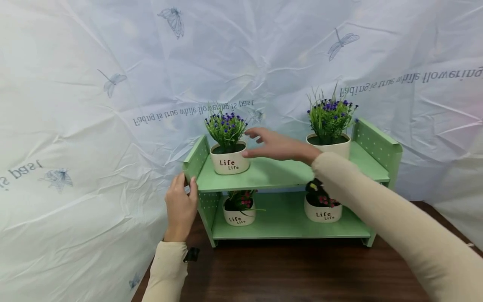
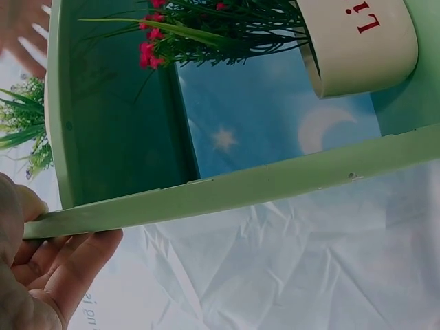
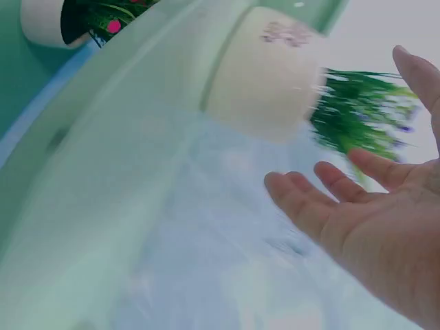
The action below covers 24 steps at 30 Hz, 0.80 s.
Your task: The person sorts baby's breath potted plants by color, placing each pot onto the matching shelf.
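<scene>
A green two-tier shelf (image 1: 271,171) stands on a dark wooden table. My left hand (image 1: 180,209) holds its left side panel (image 2: 240,196), the thumb on one face and the fingers on the other in the left wrist view. Over the upper tier, my right hand (image 1: 277,144) reaches leftward with fingers spread. It is nearest to the upper left flowerpot (image 1: 230,164), a white pot lettered "Life" with purple flowers. In the right wrist view the fingers point toward that pot (image 3: 268,89), seemingly apart from it, and hold nothing.
Another purple-flowered pot (image 1: 332,147) sits at the upper right, partly behind my right wrist. Two red-flowered pots stand below, one left (image 1: 239,219) and one right (image 1: 322,214). A white printed cloth (image 1: 94,147) hangs close behind. Brown table (image 1: 302,268) extends in front.
</scene>
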Motion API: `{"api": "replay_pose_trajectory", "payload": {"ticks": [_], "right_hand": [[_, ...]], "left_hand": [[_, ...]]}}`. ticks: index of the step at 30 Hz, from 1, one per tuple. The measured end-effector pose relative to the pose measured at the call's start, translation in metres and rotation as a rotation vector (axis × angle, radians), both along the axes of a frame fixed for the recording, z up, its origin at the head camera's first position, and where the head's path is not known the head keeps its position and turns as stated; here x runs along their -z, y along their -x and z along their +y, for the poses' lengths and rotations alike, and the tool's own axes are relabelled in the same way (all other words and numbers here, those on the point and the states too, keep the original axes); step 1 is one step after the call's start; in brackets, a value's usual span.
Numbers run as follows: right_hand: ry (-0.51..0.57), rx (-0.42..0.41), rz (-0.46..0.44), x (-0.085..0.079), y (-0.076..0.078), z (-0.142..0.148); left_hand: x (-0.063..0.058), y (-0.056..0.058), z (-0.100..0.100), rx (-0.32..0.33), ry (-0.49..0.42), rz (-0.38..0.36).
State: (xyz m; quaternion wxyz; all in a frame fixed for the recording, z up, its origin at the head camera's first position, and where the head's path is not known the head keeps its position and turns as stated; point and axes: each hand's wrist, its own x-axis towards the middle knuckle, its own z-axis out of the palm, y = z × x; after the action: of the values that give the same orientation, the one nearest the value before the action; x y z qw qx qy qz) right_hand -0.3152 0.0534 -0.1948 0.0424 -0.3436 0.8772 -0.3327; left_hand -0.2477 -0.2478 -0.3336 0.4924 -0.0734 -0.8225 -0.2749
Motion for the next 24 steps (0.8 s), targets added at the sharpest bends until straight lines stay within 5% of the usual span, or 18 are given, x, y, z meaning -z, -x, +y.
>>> {"api": "replay_pose_trajectory", "payload": {"ticks": [5, 10, 17, 24], "right_hand": [[0.03, 0.008, 0.091, -0.011, -0.036, 0.049], [0.049, 0.1, 0.214, -0.004, -0.07, 0.09], [0.054, 0.284, 0.348, 0.026, -0.103, 0.133], [0.234, 0.404, 0.459, 0.068, -0.122, 0.164]], "left_hand": [[-0.002, 0.0, 0.001, 0.0, 0.001, 0.027], [-0.002, 0.0, 0.0, -0.002, -0.003, 0.023], [0.001, -0.001, -0.002, 0.019, -0.024, -0.016], [0.0, -0.001, -0.002, 0.047, -0.048, -0.063]]}}
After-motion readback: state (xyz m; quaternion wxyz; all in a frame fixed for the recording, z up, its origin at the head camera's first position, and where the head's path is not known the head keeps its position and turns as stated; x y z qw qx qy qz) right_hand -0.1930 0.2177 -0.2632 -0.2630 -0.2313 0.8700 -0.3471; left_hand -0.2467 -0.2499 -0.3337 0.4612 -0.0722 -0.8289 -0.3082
